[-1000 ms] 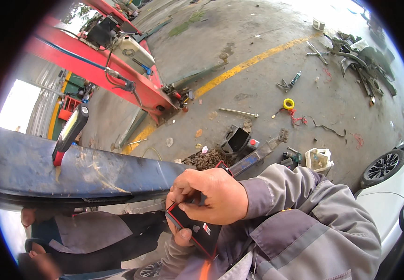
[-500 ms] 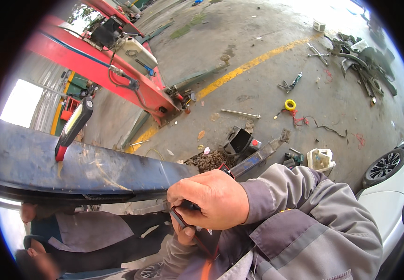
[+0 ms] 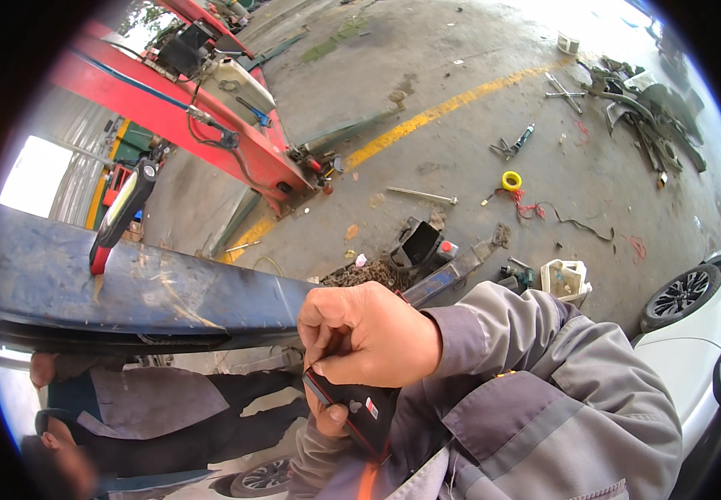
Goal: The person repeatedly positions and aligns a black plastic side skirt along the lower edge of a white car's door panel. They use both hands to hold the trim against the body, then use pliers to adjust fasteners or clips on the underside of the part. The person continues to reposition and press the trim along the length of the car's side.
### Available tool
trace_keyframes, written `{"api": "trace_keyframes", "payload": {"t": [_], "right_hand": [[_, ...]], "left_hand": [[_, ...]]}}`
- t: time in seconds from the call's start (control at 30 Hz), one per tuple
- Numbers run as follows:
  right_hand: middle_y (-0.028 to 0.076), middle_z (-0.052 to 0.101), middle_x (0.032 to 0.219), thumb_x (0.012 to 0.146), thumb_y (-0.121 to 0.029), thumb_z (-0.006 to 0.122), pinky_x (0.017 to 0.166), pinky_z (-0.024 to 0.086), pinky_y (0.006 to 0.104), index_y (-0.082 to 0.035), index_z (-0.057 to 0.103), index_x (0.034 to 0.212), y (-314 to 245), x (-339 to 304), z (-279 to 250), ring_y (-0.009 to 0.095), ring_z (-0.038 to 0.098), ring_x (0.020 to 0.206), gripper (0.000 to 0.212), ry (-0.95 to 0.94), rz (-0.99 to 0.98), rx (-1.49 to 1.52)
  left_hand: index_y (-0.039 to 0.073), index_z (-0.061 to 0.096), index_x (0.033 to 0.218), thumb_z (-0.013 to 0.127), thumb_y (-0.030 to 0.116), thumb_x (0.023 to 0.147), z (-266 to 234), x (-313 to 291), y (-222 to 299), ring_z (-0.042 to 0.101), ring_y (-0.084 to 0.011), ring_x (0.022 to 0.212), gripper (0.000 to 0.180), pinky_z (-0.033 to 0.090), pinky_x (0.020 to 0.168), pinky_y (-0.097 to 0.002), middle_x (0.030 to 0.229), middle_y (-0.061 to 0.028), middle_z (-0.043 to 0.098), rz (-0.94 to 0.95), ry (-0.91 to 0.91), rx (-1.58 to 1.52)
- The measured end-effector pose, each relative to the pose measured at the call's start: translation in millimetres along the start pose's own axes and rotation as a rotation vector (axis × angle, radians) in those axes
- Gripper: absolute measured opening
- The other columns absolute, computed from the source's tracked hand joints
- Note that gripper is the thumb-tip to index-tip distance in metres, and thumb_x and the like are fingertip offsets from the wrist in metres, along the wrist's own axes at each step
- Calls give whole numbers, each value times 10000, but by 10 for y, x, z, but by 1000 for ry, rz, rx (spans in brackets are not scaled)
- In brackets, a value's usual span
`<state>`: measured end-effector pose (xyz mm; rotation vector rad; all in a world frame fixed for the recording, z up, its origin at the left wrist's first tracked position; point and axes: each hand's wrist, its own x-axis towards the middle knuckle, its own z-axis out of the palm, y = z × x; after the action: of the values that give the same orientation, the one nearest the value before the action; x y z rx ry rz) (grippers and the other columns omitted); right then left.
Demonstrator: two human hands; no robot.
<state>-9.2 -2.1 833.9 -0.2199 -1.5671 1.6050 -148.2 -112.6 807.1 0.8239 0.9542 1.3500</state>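
Low in the middle, my left hand (image 3: 330,418) grips a flat black case (image 3: 362,410) with red edging and a small white-and-red label. Its thumb lies across the near face; the other fingers are mostly hidden. Over the upper end of the case is my right hand (image 3: 377,333), fingers curled and thumb pressed in as a pinch. Whatever lies between those fingertips is hidden from view. Just left of my hands runs a long dark-blue metal beam (image 3: 202,292). A black-and-red work light (image 3: 123,212) stands upright on the beam, its lit strip showing.
A red lift arm (image 3: 152,117) slants across the upper left. On the floor lie a metal bar (image 3: 421,196), yellow tape roll (image 3: 511,181), cross wrench (image 3: 564,92) and cut white jug (image 3: 564,279). A white car (image 3: 694,350) stands right; another person (image 3: 160,408) is at lower left.
My right hand has lifted slightly off the case, uncovering more of its black face and label. Its fingers have drawn together near the upper end. The whole view has shifted a little.
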Motion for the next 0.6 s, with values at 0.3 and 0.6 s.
{"api": "trace_keyframes", "payload": {"t": [0.3, 0.6], "right_hand": [[117, 691, 775, 754, -13, 707, 643, 558, 318, -9, 541, 992, -97, -178, -54, 226, 701, 687, 290, -13, -38, -102], [112, 657, 734, 728, -14, 683, 599, 530, 360, -16, 495, 1028, -201, -200, -42, 288, 676, 660, 354, 9, -63, -187]], "left_hand": [[-62, 268, 1485, 871, 467, 625, 87, -32, -49, 465, -256, 1332, 1176, 379, 1110, -362, 1416, -174, 442, 5, 9, 5], [-51, 326, 1437, 854, 563, 564, 91, 5, -50, 502, -178, 1183, 1191, 399, 1009, -303, 1308, -91, 470, 3, 9, 139]]}}
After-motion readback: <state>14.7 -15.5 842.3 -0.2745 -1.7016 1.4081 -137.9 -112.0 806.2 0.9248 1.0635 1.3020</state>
